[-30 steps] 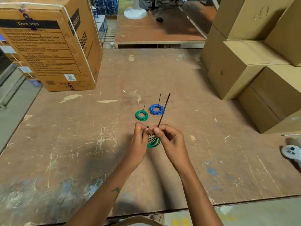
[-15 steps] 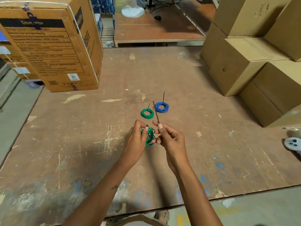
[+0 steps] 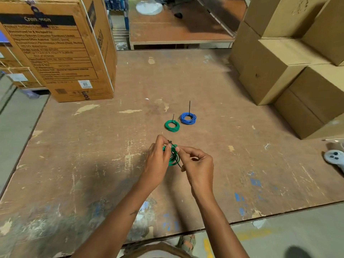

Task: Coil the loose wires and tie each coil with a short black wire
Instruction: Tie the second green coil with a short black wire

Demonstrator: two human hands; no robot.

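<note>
Above the worn wooden table (image 3: 93, 164), my left hand (image 3: 157, 161) pinches the top of a green wire coil (image 3: 174, 157). My right hand (image 3: 197, 166) grips a short black wire (image 3: 177, 161) that crosses the coil and pokes out below it. The two hands meet at the coil's top. Farther back on the table lie a tied green coil (image 3: 171, 125) and a tied blue coil (image 3: 188, 118), each with a black wire end sticking up.
A large printed cardboard box (image 3: 61, 53) stands at the back left. Plain cardboard boxes (image 3: 290, 67) are stacked along the right side. A white game controller (image 3: 335, 158) lies at the right edge. The table's near edge runs just below my forearms.
The long black wire end that pointed up from my right hand has come down and now lies across the coil. Both hands stayed together on the coil.
</note>
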